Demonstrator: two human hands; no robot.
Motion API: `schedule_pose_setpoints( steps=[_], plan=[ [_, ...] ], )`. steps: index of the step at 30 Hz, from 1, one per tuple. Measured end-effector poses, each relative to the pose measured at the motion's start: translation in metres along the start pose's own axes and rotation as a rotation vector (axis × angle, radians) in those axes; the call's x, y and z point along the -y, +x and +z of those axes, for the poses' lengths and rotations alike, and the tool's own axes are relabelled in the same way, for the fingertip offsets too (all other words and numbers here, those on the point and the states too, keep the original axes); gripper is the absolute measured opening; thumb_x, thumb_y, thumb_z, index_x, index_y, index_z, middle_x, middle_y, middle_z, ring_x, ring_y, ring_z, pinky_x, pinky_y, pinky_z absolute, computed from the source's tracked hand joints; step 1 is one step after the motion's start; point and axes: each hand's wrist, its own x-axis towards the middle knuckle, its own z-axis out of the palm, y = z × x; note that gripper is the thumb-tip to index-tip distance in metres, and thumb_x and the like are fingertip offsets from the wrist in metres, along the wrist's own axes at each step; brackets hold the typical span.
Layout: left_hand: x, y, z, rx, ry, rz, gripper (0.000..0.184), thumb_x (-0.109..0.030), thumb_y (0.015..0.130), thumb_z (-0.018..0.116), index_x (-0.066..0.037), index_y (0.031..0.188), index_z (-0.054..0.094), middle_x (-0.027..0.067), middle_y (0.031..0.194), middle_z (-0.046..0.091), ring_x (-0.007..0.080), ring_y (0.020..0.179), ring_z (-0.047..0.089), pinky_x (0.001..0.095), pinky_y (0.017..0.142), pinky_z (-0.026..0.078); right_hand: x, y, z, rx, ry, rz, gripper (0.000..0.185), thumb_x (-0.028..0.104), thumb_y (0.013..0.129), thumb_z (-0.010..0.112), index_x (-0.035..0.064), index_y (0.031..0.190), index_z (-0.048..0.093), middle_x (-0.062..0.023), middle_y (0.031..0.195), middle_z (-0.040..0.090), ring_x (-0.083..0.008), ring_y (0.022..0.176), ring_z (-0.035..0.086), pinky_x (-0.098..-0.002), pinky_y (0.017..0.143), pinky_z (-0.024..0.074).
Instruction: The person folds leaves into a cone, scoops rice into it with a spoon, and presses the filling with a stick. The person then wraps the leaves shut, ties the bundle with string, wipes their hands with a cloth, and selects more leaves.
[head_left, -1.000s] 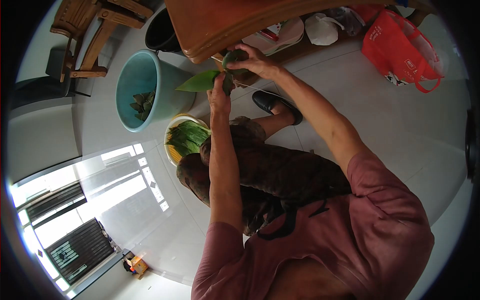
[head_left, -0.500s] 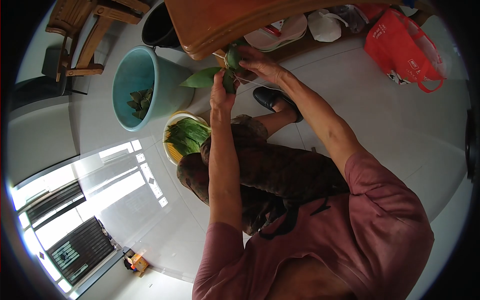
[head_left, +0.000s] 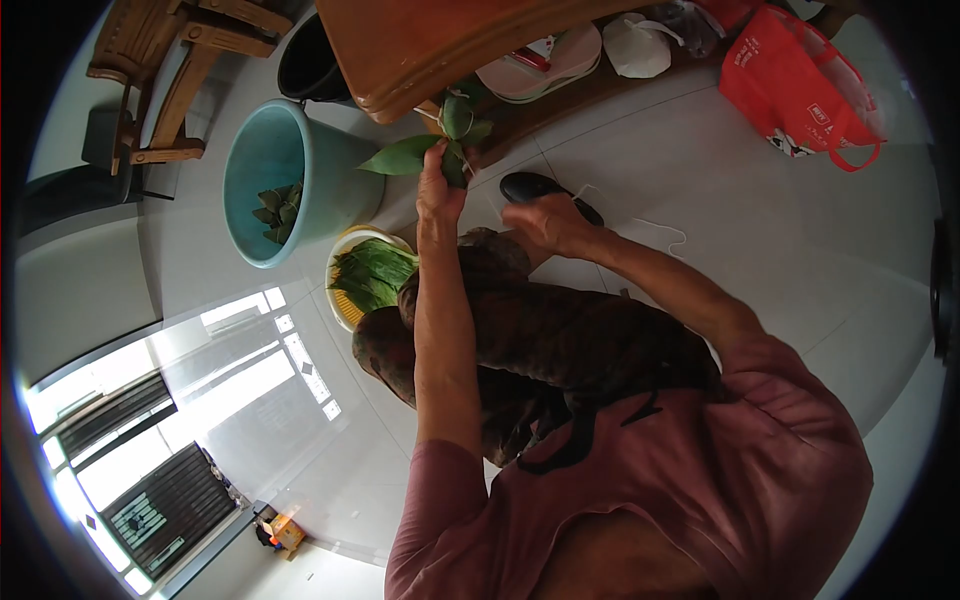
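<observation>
My left hand [head_left: 438,190] is closed on a bundle of green leaves [head_left: 402,157] by the corner of the wooden table. One long leaf sticks out to the left. Just above it is a rounded leaf-wrapped parcel [head_left: 457,116] with pale string on it. My right hand [head_left: 548,222] is apart from the bundle, above my leg and close to a black shoe [head_left: 532,187]. Its fingers are smeared by motion, so I cannot make out whether they hold anything. A thin white string [head_left: 662,228] trails over the floor to the right.
A blue bucket [head_left: 305,150] with folded leaf parcels [head_left: 281,212] stands at left. Below it, a white-and-yellow basket [head_left: 345,312] holds long green leaves [head_left: 375,272]. The wooden table [head_left: 410,45] overhangs trays [head_left: 560,75] and a white bag [head_left: 638,48]. A red bag [head_left: 790,85] sits at right.
My right hand has left the leaf bundle and moved down and to the right, towards my knee. My left hand stays closed on the leaves. Loose string now shows further right on the floor.
</observation>
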Motion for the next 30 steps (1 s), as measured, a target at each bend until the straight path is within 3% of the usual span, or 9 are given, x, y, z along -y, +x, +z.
schedule_pose_setpoints(
  steps=[1,4,7,10,13,16,23,28,30],
  plan=[
    [-0.001,-0.004,0.004,-0.018,0.019,-0.018,0.024,-0.034,0.082,0.053,-0.013,0.094,0.055,0.0018,0.089,0.059,0.02,0.087,0.056,0.0376,0.074,0.044,0.0,-0.006,-0.001,0.159,-0.142,-0.04,0.008,0.011,0.073,0.059,0.0076,0.08,0.057,-0.0078,0.062,0.056,-0.0265,0.06,0.057,-0.0345,0.056,0.0442],
    [-0.005,-0.008,0.012,-0.024,0.026,-0.023,0.027,-0.035,0.08,0.055,-0.012,0.095,0.055,0.0009,0.088,0.059,0.0183,0.084,0.057,0.0378,0.074,0.043,0.012,-0.012,-0.01,0.121,-0.182,-0.185,0.01,0.011,0.067,0.06,0.0083,0.075,0.054,-0.0071,0.069,0.057,-0.0248,0.072,0.059,-0.0355,0.063,0.0451],
    [-0.005,-0.014,0.012,-0.033,-0.018,-0.04,0.028,-0.035,0.08,0.056,-0.012,0.095,0.055,0.001,0.087,0.059,0.0175,0.082,0.057,0.0372,0.075,0.043,0.031,0.005,-0.025,-0.224,-0.106,-0.607,0.01,0.01,0.069,0.06,0.0088,0.074,0.052,-0.0073,0.077,0.057,-0.0242,0.08,0.057,-0.0346,0.07,0.044],
    [-0.003,-0.011,0.013,-0.015,-0.035,-0.053,0.026,-0.034,0.081,0.054,-0.012,0.097,0.055,0.0031,0.089,0.059,0.0185,0.084,0.056,0.0373,0.075,0.044,0.017,0.019,-0.008,0.114,0.251,-0.508,0.008,0.015,0.081,0.055,0.0089,0.078,0.051,-0.004,0.078,0.054,-0.0164,0.08,0.054,-0.0297,0.071,0.0422],
    [-0.001,-0.004,0.009,0.017,-0.031,-0.044,0.025,-0.03,0.081,0.054,-0.009,0.095,0.054,0.005,0.085,0.059,0.0187,0.079,0.057,0.0343,0.072,0.045,0.011,0.002,0.002,0.219,0.763,0.235,0.023,0.026,0.093,0.043,0.007,0.08,0.048,0.0006,0.073,0.047,-0.0094,0.072,0.046,-0.0251,0.07,0.0389],
    [0.005,-0.003,0.015,0.016,-0.05,-0.036,0.024,-0.026,0.081,0.054,-0.005,0.093,0.053,0.0061,0.081,0.059,0.0186,0.075,0.057,0.0318,0.069,0.046,-0.005,-0.009,0.037,0.115,1.134,0.21,0.033,0.032,0.096,0.033,0.0064,0.08,0.046,0.0036,0.073,0.041,-0.0053,0.069,0.038,-0.0214,0.066,0.0353],
    [0.0,-0.005,0.017,-0.076,0.089,-0.052,0.026,-0.027,0.083,0.055,-0.007,0.099,0.054,0.0038,0.088,0.059,0.0172,0.083,0.055,0.0341,0.076,0.043,-0.009,-0.01,0.047,0.07,0.898,0.253,0.029,0.029,0.095,0.037,0.0061,0.08,0.047,0.0041,0.072,0.04,-0.0045,0.069,0.037,-0.0212,0.065,0.0342],
    [0.002,-0.009,0.007,-0.12,0.135,-0.103,0.048,-0.036,0.08,0.06,-0.007,0.115,0.046,0.0088,0.106,0.052,0.0213,0.091,0.053,0.0385,0.08,0.042,-0.018,-0.006,0.048,0.06,0.876,0.295,0.026,0.028,0.094,0.042,0.0055,0.085,0.052,0.0038,0.075,0.048,-0.0048,0.071,0.042,-0.021,0.067,0.0368],
    [-0.004,-0.012,0.01,-0.228,0.172,-0.131,0.061,-0.041,0.078,0.062,-0.005,0.122,0.04,0.0131,0.112,0.048,0.0244,0.093,0.053,0.0413,0.08,0.043,-0.019,-0.012,0.025,0.017,1.031,0.34,0.027,0.029,0.091,0.045,0.0047,0.084,0.054,0.0023,0.076,0.051,-0.0058,0.074,0.047,-0.0217,0.07,0.0397]
  ],
)
